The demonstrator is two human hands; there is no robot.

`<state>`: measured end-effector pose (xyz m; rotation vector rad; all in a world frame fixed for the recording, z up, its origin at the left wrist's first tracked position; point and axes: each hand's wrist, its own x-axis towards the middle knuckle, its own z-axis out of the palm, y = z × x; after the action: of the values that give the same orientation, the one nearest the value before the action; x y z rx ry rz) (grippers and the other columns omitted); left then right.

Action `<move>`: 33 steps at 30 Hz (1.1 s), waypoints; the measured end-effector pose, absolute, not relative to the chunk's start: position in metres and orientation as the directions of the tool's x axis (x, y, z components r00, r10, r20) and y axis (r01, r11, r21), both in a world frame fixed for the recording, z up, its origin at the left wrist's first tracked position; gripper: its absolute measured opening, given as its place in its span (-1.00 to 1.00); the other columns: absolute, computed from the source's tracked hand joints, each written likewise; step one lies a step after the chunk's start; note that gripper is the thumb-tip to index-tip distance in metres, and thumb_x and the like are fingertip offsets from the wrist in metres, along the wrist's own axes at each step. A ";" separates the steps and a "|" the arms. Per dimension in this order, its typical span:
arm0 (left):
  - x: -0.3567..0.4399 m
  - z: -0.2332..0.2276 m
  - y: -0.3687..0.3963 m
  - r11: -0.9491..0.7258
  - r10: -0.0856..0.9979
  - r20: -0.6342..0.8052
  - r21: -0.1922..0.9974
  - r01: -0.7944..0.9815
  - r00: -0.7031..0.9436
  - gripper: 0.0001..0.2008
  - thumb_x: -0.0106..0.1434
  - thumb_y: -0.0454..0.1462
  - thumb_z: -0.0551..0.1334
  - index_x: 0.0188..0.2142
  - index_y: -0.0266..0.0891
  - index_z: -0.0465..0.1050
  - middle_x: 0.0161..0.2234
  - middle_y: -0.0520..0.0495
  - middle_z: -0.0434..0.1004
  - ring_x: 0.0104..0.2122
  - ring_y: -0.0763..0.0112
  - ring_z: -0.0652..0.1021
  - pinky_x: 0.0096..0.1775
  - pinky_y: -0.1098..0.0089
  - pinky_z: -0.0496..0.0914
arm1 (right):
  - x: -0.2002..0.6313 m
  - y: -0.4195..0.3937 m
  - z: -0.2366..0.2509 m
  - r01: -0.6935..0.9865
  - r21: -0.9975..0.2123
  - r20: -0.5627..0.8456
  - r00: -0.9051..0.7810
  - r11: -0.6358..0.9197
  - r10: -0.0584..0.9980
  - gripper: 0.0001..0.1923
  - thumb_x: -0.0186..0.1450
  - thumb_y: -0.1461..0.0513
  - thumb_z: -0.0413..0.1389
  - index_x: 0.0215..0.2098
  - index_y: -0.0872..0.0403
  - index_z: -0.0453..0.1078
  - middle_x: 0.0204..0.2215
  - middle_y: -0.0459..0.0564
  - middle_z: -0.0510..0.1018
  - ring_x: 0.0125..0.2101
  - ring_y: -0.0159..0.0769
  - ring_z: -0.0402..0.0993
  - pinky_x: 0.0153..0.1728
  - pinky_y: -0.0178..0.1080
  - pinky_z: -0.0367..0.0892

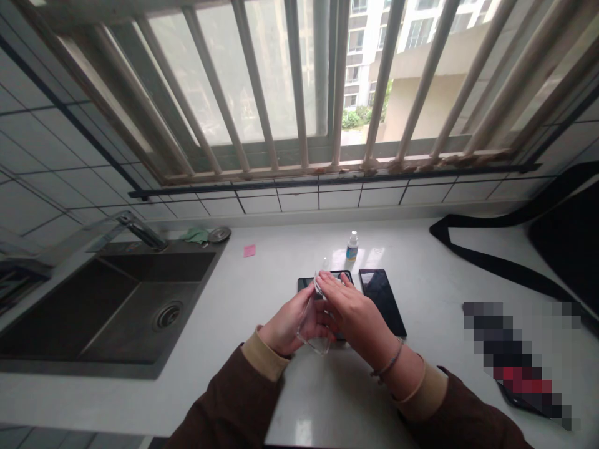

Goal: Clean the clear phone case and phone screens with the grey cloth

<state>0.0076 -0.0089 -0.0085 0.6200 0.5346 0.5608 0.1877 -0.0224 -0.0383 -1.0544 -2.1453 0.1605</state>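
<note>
Transparent case, thin and colourless, sits between the two hands, above the desk. Its rim shows as a pale line with a rounded lower corner, and curled fingers are seen through the clear sheet. The left hand grips it, thumb along the upper edge; the right hand lies across the top, fingers close together, and whether it pinches or merely presses I cannot tell. That hand covers much of the case, leaving the full outline unclear. A dark phone beyond is partly hidden, and pixelation masks most of a dark object at lower right.
</note>
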 end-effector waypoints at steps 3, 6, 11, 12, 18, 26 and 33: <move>0.009 -0.009 -0.010 0.685 0.608 -0.307 0.670 -0.288 0.732 -0.41 0.56 0.07 -0.05 0.04 -0.30 0.60 -0.15 -0.30 0.62 -0.31 0.22 0.63 -0.26 0.29 0.53 | 0.189 -0.021 -0.040 0.687 -0.399 0.546 -0.354 0.607 0.759 -0.32 0.39 0.49 0.00 0.45 0.13 0.26 0.35 0.27 0.41 0.36 0.00 0.36 0.36 0.22 0.29; 0.010 -0.008 -0.011 0.680 0.624 -0.297 0.661 -0.316 0.722 -0.41 0.56 0.06 -0.05 0.12 -0.29 0.57 -0.15 -0.29 0.62 -0.29 0.22 0.63 -0.26 0.31 0.54 | 0.189 -0.021 -0.041 0.683 -0.392 0.540 -0.372 0.617 0.755 -0.32 0.38 0.50 0.00 0.45 0.15 0.26 0.36 0.27 0.41 0.37 -0.01 0.34 0.37 0.19 0.30; 0.012 -0.007 -0.007 0.650 0.707 -0.298 0.630 -0.425 0.641 -0.47 0.56 0.01 0.03 0.19 -0.31 0.51 -0.09 -0.33 0.66 -0.23 0.18 0.67 -0.22 0.26 0.59 | 0.185 -0.023 -0.038 0.578 -0.374 0.560 -0.482 0.725 0.673 -0.35 0.39 0.49 0.06 0.43 0.14 0.28 0.36 0.23 0.41 0.36 -0.09 0.36 0.38 0.10 0.31; 0.012 -0.008 -0.006 0.637 0.733 -0.306 0.621 -0.457 0.607 -0.51 0.55 -0.01 0.07 0.19 -0.29 0.51 -0.07 -0.32 0.66 -0.20 0.17 0.68 -0.20 0.24 0.59 | 0.184 -0.024 -0.037 0.554 -0.368 0.568 -0.502 0.747 0.652 -0.37 0.40 0.49 0.06 0.41 0.15 0.31 0.35 0.23 0.43 0.35 -0.10 0.38 0.38 0.10 0.30; 0.008 -0.009 0.002 0.542 0.840 -0.408 0.602 -0.586 0.358 -0.59 0.52 -0.11 0.16 0.24 -0.23 0.44 -0.15 -0.22 0.70 -0.20 0.25 0.71 -0.10 0.31 0.59 | 0.178 -0.033 -0.025 0.391 -0.365 0.596 -0.599 0.845 0.535 -0.38 0.41 0.53 -0.04 0.37 0.12 0.36 0.28 0.13 0.53 0.33 -0.20 0.41 0.42 0.01 0.25; -0.003 -0.008 0.009 0.624 0.778 -0.406 0.583 -0.520 0.480 -0.54 0.52 -0.02 0.07 -0.06 -0.39 0.53 -0.29 -0.31 0.67 -0.38 0.23 0.67 -0.29 0.34 0.55 | 0.185 -0.047 0.001 0.067 -0.817 0.496 -0.425 0.572 0.757 -0.62 0.56 0.29 0.03 0.27 -0.02 0.48 0.11 0.01 0.68 0.11 -0.20 0.64 0.16 -0.15 0.54; 0.001 -0.001 -0.002 0.689 0.674 -0.352 0.617 -0.380 0.649 -0.45 0.54 0.00 -0.01 0.39 -0.20 0.13 -0.13 -0.35 0.65 -0.29 0.13 0.71 -0.17 0.19 0.58 | 0.206 -0.023 -0.017 0.362 -0.905 0.319 0.231 0.224 0.919 -0.61 0.56 0.07 0.05 0.16 0.08 0.57 -0.01 0.13 0.72 -0.04 0.00 0.70 0.00 0.01 0.61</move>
<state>0.0007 -0.0022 -0.0014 0.5299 0.6059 0.6319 0.2056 -0.0234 -0.0169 -1.3480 -1.3404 0.6109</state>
